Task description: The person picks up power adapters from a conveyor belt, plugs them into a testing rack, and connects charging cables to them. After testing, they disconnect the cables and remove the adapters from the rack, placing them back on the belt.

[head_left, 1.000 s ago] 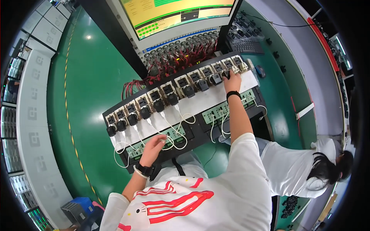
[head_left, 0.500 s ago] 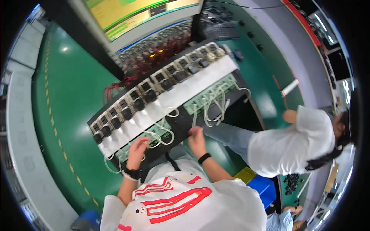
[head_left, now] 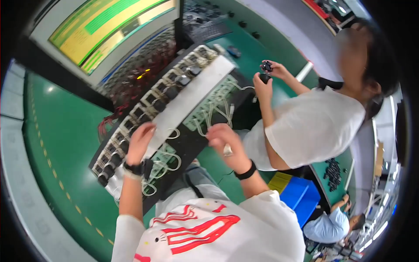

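A long black fixture [head_left: 192, 150] slants across in front of me, with a white strip [head_left: 196, 94] along it. Black power adapters [head_left: 158, 105] sit in a row of sockets on its far side. My left hand [head_left: 142, 140] is over the white strip, close to the adapters; blur hides how its fingers are closed. Green circuit boards [head_left: 166, 153] with looped white cables [head_left: 176, 162] lie on the near side. Curled at the nearer edge of the right-hand board, my right hand [head_left: 227, 142] has a white cable plug [head_left: 227, 150] showing against its palm.
A lit screen [head_left: 109, 32] stands beyond the fixture. At my right, a co-worker in white [head_left: 314, 131] holds round black parts [head_left: 265, 77]. Blue and yellow bins [head_left: 301, 196] are at lower right. Another person [head_left: 327, 227] sits farther off.
My view has turned, shifting the fixture left. My left hand has moved up from the cables toward the adapters. The co-worker now holds black parts in both hands.
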A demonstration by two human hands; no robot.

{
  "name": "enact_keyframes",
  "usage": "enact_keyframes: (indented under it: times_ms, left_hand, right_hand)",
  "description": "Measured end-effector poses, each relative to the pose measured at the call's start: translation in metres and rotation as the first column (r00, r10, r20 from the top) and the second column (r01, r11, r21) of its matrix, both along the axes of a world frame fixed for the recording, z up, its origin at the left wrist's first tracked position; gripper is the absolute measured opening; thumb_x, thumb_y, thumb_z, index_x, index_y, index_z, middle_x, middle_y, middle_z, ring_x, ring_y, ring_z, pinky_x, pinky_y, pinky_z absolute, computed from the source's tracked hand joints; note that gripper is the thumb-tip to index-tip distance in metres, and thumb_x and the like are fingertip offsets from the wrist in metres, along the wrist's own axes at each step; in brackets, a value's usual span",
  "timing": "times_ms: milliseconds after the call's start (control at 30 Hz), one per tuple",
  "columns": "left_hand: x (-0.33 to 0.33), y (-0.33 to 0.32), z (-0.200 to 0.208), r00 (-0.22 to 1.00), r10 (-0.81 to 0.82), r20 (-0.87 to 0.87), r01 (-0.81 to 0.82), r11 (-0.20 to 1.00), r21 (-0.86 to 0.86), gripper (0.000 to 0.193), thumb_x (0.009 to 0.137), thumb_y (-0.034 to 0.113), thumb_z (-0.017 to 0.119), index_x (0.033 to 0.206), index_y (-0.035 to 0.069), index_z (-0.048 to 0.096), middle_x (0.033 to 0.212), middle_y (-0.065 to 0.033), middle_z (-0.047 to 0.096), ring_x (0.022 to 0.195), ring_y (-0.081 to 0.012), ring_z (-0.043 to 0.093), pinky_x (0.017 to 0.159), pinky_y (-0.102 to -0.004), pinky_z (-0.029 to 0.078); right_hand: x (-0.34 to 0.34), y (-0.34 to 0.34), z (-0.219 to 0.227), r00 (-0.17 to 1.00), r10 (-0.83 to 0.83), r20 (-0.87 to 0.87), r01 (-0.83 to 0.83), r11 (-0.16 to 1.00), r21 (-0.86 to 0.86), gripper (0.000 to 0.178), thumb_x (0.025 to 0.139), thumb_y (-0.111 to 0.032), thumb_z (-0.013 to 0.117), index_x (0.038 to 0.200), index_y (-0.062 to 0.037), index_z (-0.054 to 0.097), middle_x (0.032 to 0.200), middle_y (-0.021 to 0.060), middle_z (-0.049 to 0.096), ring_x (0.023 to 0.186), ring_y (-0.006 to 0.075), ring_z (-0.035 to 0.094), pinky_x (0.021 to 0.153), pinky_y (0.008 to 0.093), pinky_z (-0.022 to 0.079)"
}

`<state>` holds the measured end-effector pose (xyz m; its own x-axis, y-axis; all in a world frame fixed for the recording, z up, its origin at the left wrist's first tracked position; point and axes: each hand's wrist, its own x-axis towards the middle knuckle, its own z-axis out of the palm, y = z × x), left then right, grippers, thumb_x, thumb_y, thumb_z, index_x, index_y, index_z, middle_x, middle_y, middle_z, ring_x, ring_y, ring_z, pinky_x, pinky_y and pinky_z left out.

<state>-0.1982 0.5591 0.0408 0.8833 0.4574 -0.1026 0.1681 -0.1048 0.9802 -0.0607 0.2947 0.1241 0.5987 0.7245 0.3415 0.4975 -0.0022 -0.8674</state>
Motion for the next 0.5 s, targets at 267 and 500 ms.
enact_keyframes:
  times_ms: [267,500]
  left_hand:
    - [0.097,0.055,-0.052,0.98,0.092,-0.176,0.001,0.884,0.468,0.048,0.081,0.029,0.063,0.121,0.003,0.056,0.111,-0.0215,0.062,0.104,-0.0332,0.059,0.088,-0.0388,0.046]
    - [0.107,0.052,-0.062,0.941,0.096,-0.325,0.067,0.887,0.457,0.045,0.075,0.024,0.068,0.115,0.003,0.062,0.11,-0.0205,0.062,0.103,-0.0355,0.058,0.091,-0.0408,0.045]
  right_hand:
    - [0.02,0.114,-0.111,0.551,-0.193,-0.812,0.005,0.974,-0.228,0.024,0.093,-0.025,0.046,0.094,-0.0034,0.057,0.068,0.0068,0.052,0.062,0.0174,0.051,0.06,0.0318,0.042]
    - [0.021,0.166,-0.2,0.846,-0.291,-0.447,0.113,0.917,-0.383,0.029,0.094,-0.026,0.047,0.091,0.001,0.057,0.084,0.0205,0.062,0.082,0.0377,0.059,0.072,0.042,0.044]
